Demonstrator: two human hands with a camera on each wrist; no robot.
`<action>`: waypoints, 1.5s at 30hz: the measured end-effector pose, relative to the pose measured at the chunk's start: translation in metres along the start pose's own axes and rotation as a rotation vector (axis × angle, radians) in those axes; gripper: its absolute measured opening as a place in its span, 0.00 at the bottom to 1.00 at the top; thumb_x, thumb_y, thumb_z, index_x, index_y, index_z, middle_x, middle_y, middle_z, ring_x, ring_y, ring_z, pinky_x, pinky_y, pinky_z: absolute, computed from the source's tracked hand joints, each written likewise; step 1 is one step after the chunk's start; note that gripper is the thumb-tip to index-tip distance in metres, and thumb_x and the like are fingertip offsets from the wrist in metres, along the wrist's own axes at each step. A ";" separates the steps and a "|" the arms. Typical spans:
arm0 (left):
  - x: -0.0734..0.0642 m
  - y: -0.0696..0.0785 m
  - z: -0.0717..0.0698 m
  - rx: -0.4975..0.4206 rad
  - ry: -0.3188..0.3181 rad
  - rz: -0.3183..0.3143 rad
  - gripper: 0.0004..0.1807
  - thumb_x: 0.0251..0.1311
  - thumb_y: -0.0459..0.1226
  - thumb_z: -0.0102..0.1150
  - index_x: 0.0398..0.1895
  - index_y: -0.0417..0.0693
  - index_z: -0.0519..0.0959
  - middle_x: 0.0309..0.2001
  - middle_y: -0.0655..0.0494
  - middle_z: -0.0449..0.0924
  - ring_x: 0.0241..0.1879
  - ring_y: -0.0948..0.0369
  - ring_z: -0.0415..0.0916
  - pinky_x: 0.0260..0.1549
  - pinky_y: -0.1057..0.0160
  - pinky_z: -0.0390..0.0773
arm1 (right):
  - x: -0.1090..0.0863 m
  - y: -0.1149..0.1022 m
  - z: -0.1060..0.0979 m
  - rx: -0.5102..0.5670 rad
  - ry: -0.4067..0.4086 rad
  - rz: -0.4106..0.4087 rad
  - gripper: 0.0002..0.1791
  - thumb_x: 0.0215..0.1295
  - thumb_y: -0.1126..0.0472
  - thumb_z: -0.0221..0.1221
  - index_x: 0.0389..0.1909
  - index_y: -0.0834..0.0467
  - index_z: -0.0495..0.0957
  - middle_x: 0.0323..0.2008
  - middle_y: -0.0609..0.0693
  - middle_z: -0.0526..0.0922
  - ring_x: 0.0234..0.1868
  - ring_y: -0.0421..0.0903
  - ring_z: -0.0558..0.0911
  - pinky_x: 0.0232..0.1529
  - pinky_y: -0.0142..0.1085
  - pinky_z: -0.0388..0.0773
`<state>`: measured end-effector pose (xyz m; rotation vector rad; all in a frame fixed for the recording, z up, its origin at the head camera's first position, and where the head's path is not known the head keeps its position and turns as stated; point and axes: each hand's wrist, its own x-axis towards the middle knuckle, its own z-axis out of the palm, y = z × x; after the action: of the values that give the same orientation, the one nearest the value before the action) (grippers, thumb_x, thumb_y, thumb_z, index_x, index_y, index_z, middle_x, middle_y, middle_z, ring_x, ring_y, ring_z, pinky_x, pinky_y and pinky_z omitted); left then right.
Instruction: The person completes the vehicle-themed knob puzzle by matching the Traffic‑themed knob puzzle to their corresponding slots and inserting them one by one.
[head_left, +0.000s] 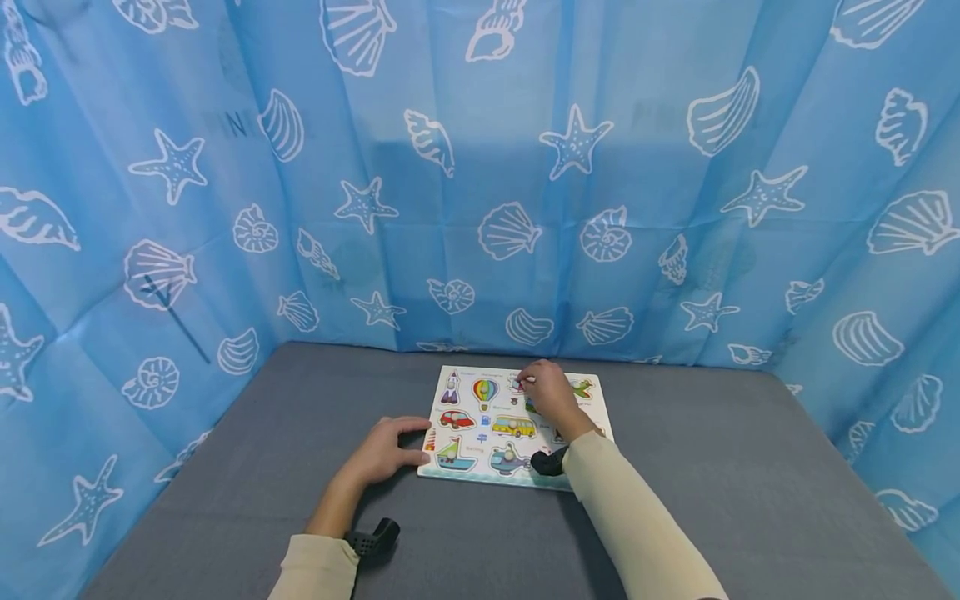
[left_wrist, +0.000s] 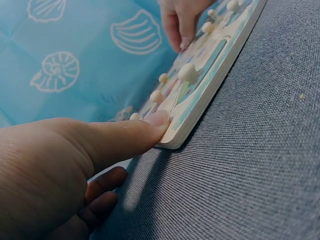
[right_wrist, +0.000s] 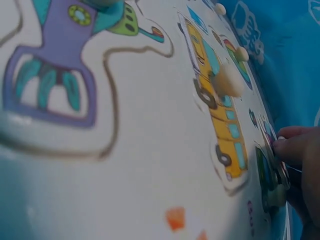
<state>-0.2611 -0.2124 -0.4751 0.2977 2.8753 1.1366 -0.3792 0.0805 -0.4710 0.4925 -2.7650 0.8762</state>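
A white wooden knob puzzle board [head_left: 480, 476] lies on the grey table, holding vehicle pieces such as a yellow bus [head_left: 514, 426], a red car [head_left: 456, 419], a sailboat [head_left: 454, 456] and a hot-air balloon [head_left: 484, 392]. At its left edge is my left hand [head_left: 384, 450], fingers extended, the thumb [left_wrist: 145, 131] resting on the near-left corner. Over the far side, my right hand [head_left: 553, 397] pinches the knob of a small puzzle piece [head_left: 516, 383]. That piece is mostly covered by the fingers, so its picture is unclear. In the right wrist view the right fingertips [right_wrist: 287, 145] are at the board's far edge.
Grey cloth [head_left: 720, 467] covers the table around the board. A blue curtain [head_left: 465, 183] with white shells and starfish hangs behind and along both sides. Other pieces on the board include a rocket [head_left: 450, 389] and a purple-blue aircraft [head_left: 508, 459], with round knobs standing up.
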 end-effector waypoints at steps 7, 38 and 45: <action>0.000 -0.001 0.001 0.018 0.000 -0.001 0.26 0.51 0.39 0.73 0.57 0.51 0.80 0.58 0.53 0.77 0.59 0.50 0.67 0.59 0.44 0.63 | 0.000 -0.001 0.006 -0.054 -0.015 -0.005 0.09 0.64 0.69 0.60 0.41 0.58 0.86 0.43 0.53 0.83 0.50 0.53 0.78 0.54 0.48 0.71; 0.003 -0.011 -0.003 -0.034 -0.007 0.039 0.27 0.51 0.38 0.73 0.57 0.48 0.80 0.58 0.50 0.77 0.62 0.47 0.67 0.60 0.42 0.62 | -0.049 0.015 -0.046 0.084 -0.037 0.039 0.13 0.65 0.63 0.60 0.48 0.62 0.82 0.52 0.59 0.80 0.60 0.62 0.72 0.57 0.57 0.66; 0.004 -0.016 -0.005 -0.087 -0.039 0.029 0.27 0.50 0.37 0.73 0.57 0.49 0.80 0.59 0.50 0.76 0.64 0.47 0.66 0.61 0.41 0.60 | -0.079 0.034 -0.067 0.044 0.015 0.004 0.12 0.64 0.64 0.61 0.47 0.62 0.82 0.51 0.61 0.80 0.56 0.63 0.73 0.54 0.59 0.67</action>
<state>-0.2681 -0.2264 -0.4818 0.3554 2.7875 1.2423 -0.3128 0.1658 -0.4568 0.4857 -2.7398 0.9404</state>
